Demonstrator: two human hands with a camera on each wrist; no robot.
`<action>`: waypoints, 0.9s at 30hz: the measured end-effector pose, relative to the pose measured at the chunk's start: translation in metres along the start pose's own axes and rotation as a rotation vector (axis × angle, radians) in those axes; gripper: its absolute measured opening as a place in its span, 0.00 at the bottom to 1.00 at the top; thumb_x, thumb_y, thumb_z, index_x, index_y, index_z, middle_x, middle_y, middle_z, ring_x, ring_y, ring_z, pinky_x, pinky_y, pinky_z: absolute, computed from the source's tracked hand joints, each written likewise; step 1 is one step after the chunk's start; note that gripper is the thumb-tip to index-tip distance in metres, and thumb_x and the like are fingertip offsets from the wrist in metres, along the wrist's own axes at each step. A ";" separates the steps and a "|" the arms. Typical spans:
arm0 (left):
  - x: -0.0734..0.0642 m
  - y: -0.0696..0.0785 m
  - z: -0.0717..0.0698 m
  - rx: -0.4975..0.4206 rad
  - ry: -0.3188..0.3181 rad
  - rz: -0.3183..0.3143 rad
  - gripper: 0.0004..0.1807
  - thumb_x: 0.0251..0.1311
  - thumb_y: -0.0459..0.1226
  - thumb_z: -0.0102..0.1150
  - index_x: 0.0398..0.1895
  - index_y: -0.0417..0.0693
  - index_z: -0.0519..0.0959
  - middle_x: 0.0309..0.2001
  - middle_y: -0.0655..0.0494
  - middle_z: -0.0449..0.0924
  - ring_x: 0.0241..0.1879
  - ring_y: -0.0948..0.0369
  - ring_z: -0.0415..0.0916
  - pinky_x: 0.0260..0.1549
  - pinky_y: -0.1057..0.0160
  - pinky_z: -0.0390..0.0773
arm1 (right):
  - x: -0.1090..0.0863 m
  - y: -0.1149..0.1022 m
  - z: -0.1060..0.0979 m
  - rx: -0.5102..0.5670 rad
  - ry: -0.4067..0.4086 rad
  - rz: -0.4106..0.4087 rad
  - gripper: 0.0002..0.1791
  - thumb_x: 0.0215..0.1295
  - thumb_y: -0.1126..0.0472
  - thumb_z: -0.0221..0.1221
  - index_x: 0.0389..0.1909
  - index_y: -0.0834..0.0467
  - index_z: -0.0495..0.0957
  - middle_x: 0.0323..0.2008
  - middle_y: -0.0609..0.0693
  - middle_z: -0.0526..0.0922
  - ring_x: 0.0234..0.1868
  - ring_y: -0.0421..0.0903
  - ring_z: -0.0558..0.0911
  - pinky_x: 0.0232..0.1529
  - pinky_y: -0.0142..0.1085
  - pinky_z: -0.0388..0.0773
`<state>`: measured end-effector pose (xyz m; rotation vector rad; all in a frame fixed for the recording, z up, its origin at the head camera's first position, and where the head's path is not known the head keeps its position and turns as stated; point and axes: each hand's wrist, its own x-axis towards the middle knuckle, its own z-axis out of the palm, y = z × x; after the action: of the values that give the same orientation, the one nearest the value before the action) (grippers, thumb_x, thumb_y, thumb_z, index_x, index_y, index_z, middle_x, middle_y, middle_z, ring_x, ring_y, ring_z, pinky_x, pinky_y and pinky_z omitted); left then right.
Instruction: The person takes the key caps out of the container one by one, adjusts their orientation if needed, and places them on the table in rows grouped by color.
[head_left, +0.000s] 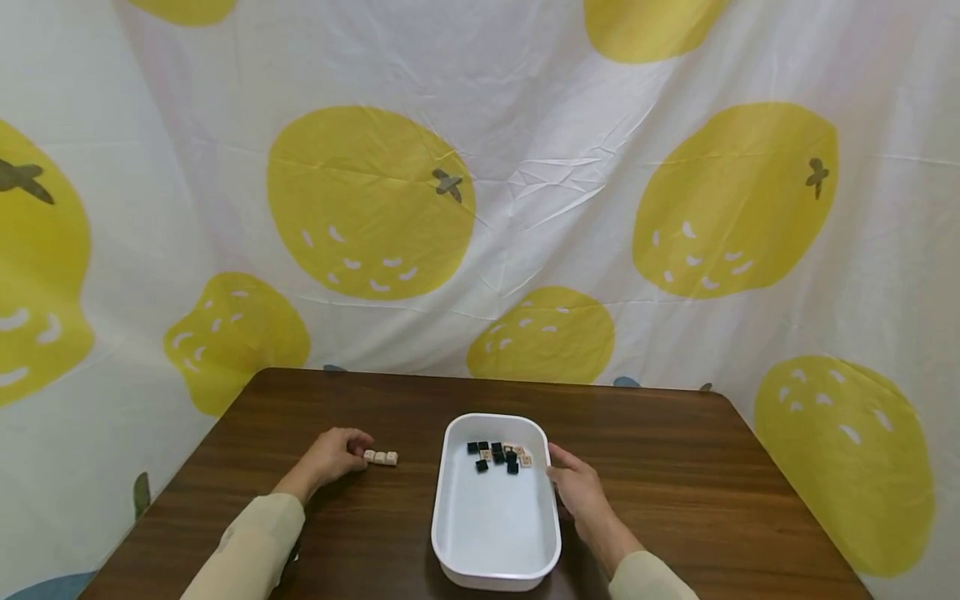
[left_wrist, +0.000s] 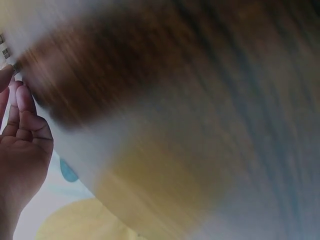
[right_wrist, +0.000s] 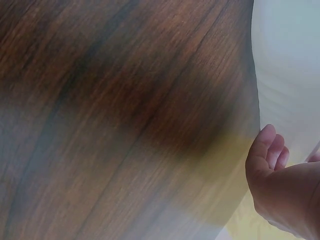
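Observation:
Three small cream cubes stand in a row on the table, dark marks on their sides in the left wrist view. At the left end of the row is my left hand, its thumb and fingertips pinching the end cube. My right hand rests at the right rim of a white rectangular tray, fingers loosely bent along its side; the right wrist view shows these fingers relaxed. Toward the far end of the tray lie several black cubes and several beige cubes with orange marks.
The dark wooden table has rounded far corners. Behind it hangs a white cloth with yellow fruit prints. The tray stands to the right of the row, with bare wood between them.

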<state>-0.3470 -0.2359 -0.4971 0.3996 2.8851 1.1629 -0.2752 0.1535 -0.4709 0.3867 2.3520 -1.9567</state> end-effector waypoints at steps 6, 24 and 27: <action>-0.002 0.005 -0.004 -0.030 0.033 -0.089 0.19 0.54 0.27 0.63 0.51 0.35 0.80 0.32 0.53 0.76 0.31 0.59 0.71 0.31 0.59 0.72 | 0.000 0.000 0.001 -0.001 -0.004 -0.010 0.26 0.70 0.63 0.51 0.69 0.61 0.69 0.55 0.66 0.79 0.47 0.56 0.80 0.34 0.41 0.76; 0.037 0.122 0.039 -0.157 0.139 0.111 0.16 0.64 0.38 0.65 0.53 0.43 0.81 0.46 0.48 0.79 0.47 0.51 0.76 0.48 0.50 0.75 | -0.002 -0.001 0.000 0.005 0.001 -0.018 0.26 0.70 0.65 0.50 0.69 0.64 0.68 0.57 0.69 0.76 0.46 0.57 0.82 0.37 0.46 0.79; 0.039 0.139 0.054 -0.163 0.079 0.148 0.16 0.64 0.38 0.64 0.53 0.43 0.81 0.48 0.47 0.79 0.48 0.51 0.76 0.49 0.51 0.75 | -0.002 -0.002 0.001 0.003 0.002 -0.016 0.26 0.71 0.65 0.50 0.69 0.63 0.68 0.57 0.69 0.76 0.47 0.57 0.81 0.38 0.46 0.80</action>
<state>-0.3468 -0.0937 -0.4384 0.5838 2.8386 1.4552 -0.2738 0.1523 -0.4692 0.3705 2.3606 -1.9683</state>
